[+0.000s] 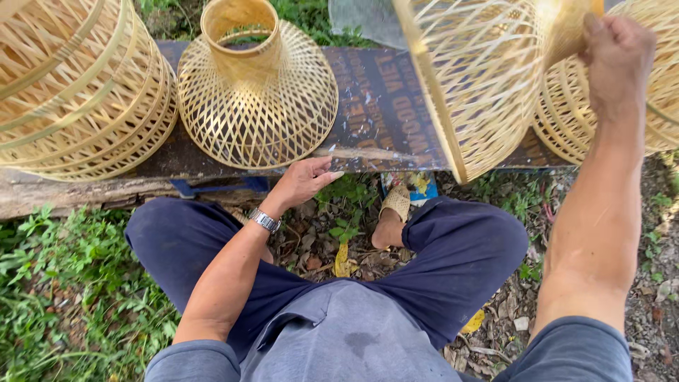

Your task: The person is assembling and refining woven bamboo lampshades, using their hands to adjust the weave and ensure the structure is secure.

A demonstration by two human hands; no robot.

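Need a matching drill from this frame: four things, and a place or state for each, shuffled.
Things:
1. Right hand
2. Left hand
3. Wristwatch
4. Funnel-necked basket

Place or state:
A. Standing neck-up on the bench
B. On the left wrist
C. Raised, holding a tilted woven shade
D. Low, fingers spread at the bench edge

Pairs: 1-C, 2-D, 3-B, 4-A

The woven shade is lifted off the bench; whether the left hand touches the bench edge cannot be told.
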